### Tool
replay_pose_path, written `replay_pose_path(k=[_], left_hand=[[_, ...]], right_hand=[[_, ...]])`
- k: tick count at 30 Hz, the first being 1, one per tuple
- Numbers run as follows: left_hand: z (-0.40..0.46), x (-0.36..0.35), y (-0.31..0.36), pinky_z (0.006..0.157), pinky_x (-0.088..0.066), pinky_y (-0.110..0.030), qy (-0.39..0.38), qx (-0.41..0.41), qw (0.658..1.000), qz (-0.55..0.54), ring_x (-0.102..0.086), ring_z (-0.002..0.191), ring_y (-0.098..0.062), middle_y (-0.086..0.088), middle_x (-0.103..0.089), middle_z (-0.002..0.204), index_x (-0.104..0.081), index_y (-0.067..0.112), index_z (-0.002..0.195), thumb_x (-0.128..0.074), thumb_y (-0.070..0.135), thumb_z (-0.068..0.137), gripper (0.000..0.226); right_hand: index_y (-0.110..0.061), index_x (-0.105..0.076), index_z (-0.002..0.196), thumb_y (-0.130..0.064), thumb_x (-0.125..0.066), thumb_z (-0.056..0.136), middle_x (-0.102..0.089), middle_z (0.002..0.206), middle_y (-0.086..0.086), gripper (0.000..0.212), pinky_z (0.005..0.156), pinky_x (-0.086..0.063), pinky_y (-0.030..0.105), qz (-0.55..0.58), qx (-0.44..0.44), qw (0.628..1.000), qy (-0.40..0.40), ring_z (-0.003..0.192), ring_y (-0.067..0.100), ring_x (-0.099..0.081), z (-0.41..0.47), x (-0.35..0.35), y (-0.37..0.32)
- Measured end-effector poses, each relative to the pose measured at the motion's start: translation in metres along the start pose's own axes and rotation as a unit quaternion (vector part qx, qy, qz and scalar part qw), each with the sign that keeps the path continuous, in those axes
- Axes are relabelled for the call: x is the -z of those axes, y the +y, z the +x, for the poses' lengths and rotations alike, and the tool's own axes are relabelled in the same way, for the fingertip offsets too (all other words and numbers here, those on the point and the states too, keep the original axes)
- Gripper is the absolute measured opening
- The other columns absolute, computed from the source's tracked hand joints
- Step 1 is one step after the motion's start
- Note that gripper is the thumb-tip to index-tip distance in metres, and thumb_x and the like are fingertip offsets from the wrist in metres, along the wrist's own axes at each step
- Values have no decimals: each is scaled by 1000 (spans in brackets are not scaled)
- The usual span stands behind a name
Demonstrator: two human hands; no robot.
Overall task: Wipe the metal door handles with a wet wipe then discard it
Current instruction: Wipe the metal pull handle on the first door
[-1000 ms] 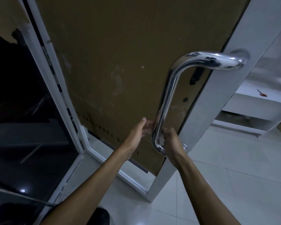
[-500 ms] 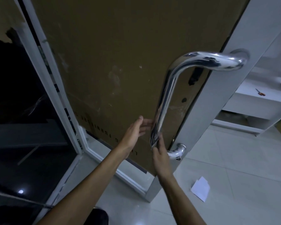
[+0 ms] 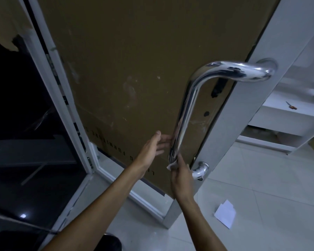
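A polished metal pull handle (image 3: 186,109) runs down the white edge of a door covered in brown cardboard. My right hand (image 3: 181,176) grips a small white wet wipe (image 3: 171,166) and presses it against the lower bend of the handle. Only a corner of the wipe shows past my fingers. My left hand (image 3: 153,148) is held with straight fingers just left of the handle bar, its fingertips at the cardboard behind the bar.
The brown cardboard panel (image 3: 134,69) fills the door face. A white paper sheet (image 3: 225,213) lies on the pale tiled floor at lower right. White shelving (image 3: 286,113) stands to the right. A white door frame (image 3: 62,98) and a dark opening are on the left.
My right hand slid from behind the lower handle end round to the front of the bend, and the wipe's corner now shows. My left hand has barely moved.
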State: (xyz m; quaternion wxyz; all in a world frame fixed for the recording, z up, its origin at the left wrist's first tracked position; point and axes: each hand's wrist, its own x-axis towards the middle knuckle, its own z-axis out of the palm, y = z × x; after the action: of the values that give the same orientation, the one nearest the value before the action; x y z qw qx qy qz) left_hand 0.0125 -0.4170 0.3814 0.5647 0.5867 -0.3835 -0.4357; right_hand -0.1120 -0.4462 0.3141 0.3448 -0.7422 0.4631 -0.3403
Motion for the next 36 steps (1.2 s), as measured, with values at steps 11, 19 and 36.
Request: replay_pose_path(k=[11, 19, 36], left_hand=[[-4, 0, 5, 88, -45, -17, -7, 3, 1000, 6, -62, 104, 4, 12, -68, 111, -63, 28, 112, -18, 39, 106, 47], [-3, -2, 5, 101, -44, -31, 0, 9, 1000, 0, -60, 113, -8, 2, -65, 120, -61, 18, 119, -18, 38, 106, 49], [-3, -1, 5, 98, -46, -30, -4, 3, 1000, -2, -61, 108, -2, 8, -67, 114, -63, 25, 112, -20, 37, 106, 45]], right_hand=[[-16, -9, 154, -3, -35, 103, -25, 135, -37, 59, 95, -20, -7, 168, 22, 985, 39, 117, -36, -24, 23, 0, -22], [-17, 5, 155, 1, -37, 93, -12, 163, 2, 77, 121, -12, 41, -4, -84, 996, 15, 149, 28, -7, -21, -34, -11], [-18, 1, 155, -1, -35, 98, -42, 148, 16, 70, 96, -42, 31, 5, -66, 997, -33, 134, 32, -41, 6, -16, 2]])
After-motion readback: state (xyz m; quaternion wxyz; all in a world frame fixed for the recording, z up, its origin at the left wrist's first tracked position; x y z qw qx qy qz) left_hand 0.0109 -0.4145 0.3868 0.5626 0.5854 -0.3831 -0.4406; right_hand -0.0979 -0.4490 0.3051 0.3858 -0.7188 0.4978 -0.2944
